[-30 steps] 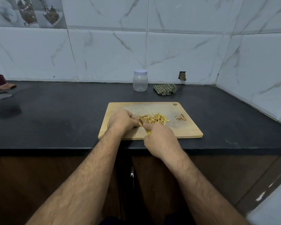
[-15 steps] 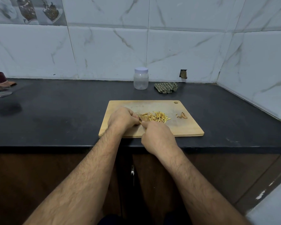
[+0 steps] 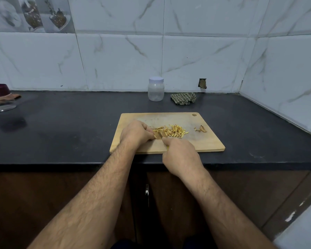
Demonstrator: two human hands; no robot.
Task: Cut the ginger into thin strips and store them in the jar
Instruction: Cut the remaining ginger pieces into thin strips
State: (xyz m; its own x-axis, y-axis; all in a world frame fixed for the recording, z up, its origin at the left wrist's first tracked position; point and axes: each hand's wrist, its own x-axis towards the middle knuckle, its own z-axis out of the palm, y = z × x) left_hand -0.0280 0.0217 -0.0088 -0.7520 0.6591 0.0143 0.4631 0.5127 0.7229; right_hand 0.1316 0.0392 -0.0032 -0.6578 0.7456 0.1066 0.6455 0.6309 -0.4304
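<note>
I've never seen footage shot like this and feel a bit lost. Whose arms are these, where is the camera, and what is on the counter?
The camera sits on a person's head and looks down at their own two arms; there is no machine. On the dark counter lies a wooden cutting board. The left hand holds down a piece of ginger. The right hand grips a knife with a yellow handle, mostly hidden. Beside the blade is a pile of ginger strips, and further right some peel scraps. At the wall stands an empty jar with its lid on, beside a crumpled cloth.

Both forearms are bare and hairy, no sleeves, watch or rings showing.
</note>
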